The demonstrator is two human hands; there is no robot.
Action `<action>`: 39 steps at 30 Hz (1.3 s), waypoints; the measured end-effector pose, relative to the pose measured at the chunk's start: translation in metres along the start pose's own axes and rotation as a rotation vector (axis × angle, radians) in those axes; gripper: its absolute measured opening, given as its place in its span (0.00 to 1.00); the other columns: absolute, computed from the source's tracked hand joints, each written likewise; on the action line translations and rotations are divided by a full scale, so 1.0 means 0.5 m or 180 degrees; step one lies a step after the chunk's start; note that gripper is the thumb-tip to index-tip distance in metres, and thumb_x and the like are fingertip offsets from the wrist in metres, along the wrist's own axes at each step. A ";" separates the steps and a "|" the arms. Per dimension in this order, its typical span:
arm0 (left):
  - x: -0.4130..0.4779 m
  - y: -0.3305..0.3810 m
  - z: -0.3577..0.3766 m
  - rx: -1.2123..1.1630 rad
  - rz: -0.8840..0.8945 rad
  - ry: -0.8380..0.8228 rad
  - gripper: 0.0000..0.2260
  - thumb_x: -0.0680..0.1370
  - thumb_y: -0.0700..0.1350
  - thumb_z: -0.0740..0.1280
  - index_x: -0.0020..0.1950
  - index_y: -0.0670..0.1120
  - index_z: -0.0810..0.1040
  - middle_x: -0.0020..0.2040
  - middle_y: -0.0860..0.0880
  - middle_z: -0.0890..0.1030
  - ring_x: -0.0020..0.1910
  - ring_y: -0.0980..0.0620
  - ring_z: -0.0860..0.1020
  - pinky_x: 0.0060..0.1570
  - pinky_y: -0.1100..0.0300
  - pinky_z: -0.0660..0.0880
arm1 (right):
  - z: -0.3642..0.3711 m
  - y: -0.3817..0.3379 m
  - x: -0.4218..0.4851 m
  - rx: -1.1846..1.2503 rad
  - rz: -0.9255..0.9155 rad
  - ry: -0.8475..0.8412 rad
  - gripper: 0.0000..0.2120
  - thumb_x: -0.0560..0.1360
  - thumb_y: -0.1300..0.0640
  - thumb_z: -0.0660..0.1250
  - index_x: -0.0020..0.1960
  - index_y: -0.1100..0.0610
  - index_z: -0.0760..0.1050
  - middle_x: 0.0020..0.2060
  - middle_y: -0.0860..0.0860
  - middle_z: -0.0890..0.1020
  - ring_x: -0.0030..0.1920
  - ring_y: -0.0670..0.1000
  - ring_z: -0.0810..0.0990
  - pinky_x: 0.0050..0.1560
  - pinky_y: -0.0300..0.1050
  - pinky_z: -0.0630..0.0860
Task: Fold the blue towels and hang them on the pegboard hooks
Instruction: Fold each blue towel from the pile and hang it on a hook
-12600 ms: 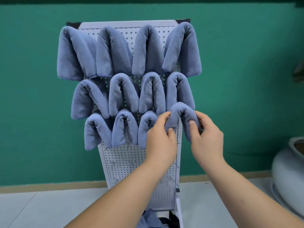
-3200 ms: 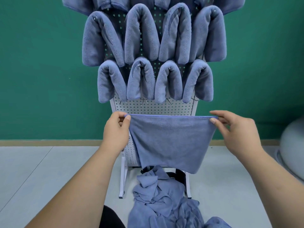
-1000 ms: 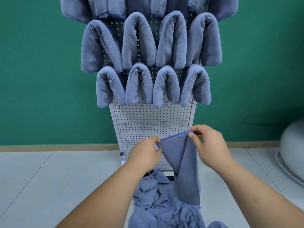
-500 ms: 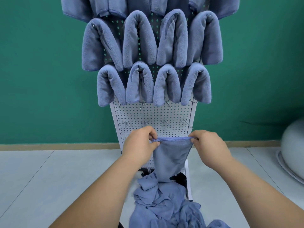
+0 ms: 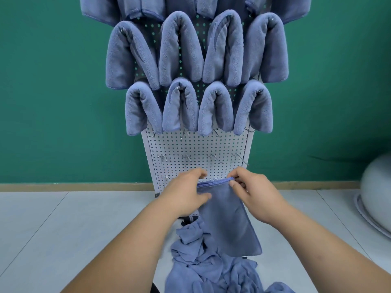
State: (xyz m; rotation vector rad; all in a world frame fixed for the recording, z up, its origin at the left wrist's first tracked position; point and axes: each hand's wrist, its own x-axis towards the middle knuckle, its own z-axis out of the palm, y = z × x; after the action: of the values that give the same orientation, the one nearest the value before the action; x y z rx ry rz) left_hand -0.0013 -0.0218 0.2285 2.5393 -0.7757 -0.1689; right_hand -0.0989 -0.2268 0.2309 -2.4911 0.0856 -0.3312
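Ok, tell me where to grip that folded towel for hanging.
Pinch the folded towel at both ends of its top edge, one from each side, as the left hand and right hand do: that edge runs level, the rest hangs free, so its middle could drape over a bare hook.

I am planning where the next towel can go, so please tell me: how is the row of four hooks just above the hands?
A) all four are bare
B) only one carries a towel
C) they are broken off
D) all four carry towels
A: all four hooks stand bare on the white pegboard, while the left hand and right hand hold the folded blue towel lower down.
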 end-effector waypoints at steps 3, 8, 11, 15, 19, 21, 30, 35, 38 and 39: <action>-0.007 0.025 0.009 -0.0571 0.0460 -0.0051 0.18 0.78 0.59 0.72 0.67 0.63 0.75 0.58 0.63 0.82 0.58 0.59 0.79 0.60 0.55 0.78 | 0.009 -0.011 -0.002 0.0187 -0.0114 -0.0001 0.04 0.84 0.53 0.65 0.56 0.44 0.77 0.45 0.40 0.85 0.46 0.42 0.82 0.50 0.48 0.79; -0.005 0.037 0.011 -0.0104 0.0668 0.0437 0.07 0.83 0.60 0.65 0.55 0.60 0.78 0.45 0.57 0.81 0.46 0.54 0.78 0.47 0.53 0.77 | 0.018 -0.015 0.002 0.0590 -0.0173 -0.0007 0.05 0.85 0.53 0.64 0.57 0.43 0.70 0.46 0.43 0.86 0.47 0.48 0.85 0.52 0.56 0.80; -0.001 0.036 0.010 -0.0018 0.0871 0.0687 0.07 0.84 0.57 0.63 0.54 0.58 0.78 0.48 0.58 0.80 0.49 0.54 0.77 0.51 0.49 0.77 | 0.016 -0.012 0.006 0.0880 -0.0085 -0.0040 0.11 0.83 0.56 0.66 0.60 0.44 0.69 0.45 0.45 0.86 0.43 0.51 0.83 0.50 0.55 0.80; -0.002 0.041 0.003 -0.0221 0.1388 0.0967 0.06 0.85 0.52 0.63 0.59 0.58 0.79 0.52 0.58 0.80 0.54 0.54 0.77 0.56 0.48 0.75 | 0.011 -0.002 0.006 0.0559 -0.0098 -0.0314 0.20 0.77 0.55 0.73 0.65 0.41 0.73 0.45 0.40 0.86 0.44 0.42 0.84 0.50 0.45 0.81; 0.000 0.040 -0.013 -0.0386 0.1532 0.1291 0.07 0.85 0.51 0.64 0.60 0.56 0.81 0.51 0.59 0.78 0.54 0.53 0.76 0.59 0.48 0.73 | 0.008 0.028 0.010 0.0134 -0.0086 -0.0631 0.13 0.74 0.46 0.76 0.56 0.45 0.78 0.45 0.40 0.86 0.46 0.41 0.85 0.51 0.48 0.83; -0.001 0.032 -0.022 -0.0720 0.1419 0.1468 0.07 0.85 0.48 0.66 0.59 0.54 0.82 0.51 0.58 0.79 0.55 0.54 0.76 0.59 0.55 0.73 | 0.002 0.052 0.013 -0.0076 -0.0025 -0.0840 0.13 0.72 0.41 0.77 0.51 0.45 0.79 0.42 0.41 0.86 0.42 0.42 0.84 0.48 0.49 0.82; 0.009 -0.028 -0.049 -0.2242 0.0252 0.1805 0.08 0.84 0.43 0.68 0.58 0.53 0.84 0.51 0.61 0.86 0.52 0.62 0.81 0.55 0.65 0.75 | -0.036 0.146 0.008 -0.0013 0.0516 -0.1575 0.17 0.65 0.46 0.84 0.42 0.54 0.82 0.32 0.46 0.81 0.33 0.46 0.75 0.38 0.45 0.72; 0.027 -0.064 -0.041 -0.2647 -0.0152 0.1856 0.07 0.84 0.46 0.68 0.56 0.55 0.85 0.50 0.56 0.86 0.52 0.55 0.82 0.56 0.56 0.78 | -0.044 0.157 0.014 -0.0166 0.0681 -0.1386 0.18 0.63 0.48 0.85 0.41 0.52 0.77 0.39 0.52 0.87 0.34 0.48 0.77 0.40 0.46 0.74; 0.034 -0.080 -0.041 -0.2735 -0.0381 0.1927 0.05 0.84 0.47 0.69 0.56 0.54 0.85 0.50 0.53 0.86 0.49 0.56 0.81 0.53 0.58 0.77 | -0.054 0.169 0.020 -0.0384 0.0737 -0.1019 0.16 0.65 0.49 0.84 0.42 0.49 0.78 0.37 0.49 0.86 0.35 0.50 0.79 0.42 0.47 0.78; 0.036 -0.085 -0.041 -0.2715 -0.0481 0.1933 0.05 0.84 0.48 0.69 0.56 0.54 0.84 0.50 0.53 0.86 0.49 0.56 0.81 0.52 0.58 0.76 | -0.060 0.171 0.022 -0.0420 0.0753 -0.0850 0.13 0.67 0.49 0.83 0.42 0.49 0.80 0.36 0.47 0.86 0.36 0.51 0.81 0.44 0.49 0.80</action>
State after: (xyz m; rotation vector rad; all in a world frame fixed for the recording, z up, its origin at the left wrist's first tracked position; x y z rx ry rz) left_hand 0.0398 0.0072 0.2265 1.6779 -0.1890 0.1874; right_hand -0.0944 -0.3148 0.2063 -2.5960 0.2974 0.1095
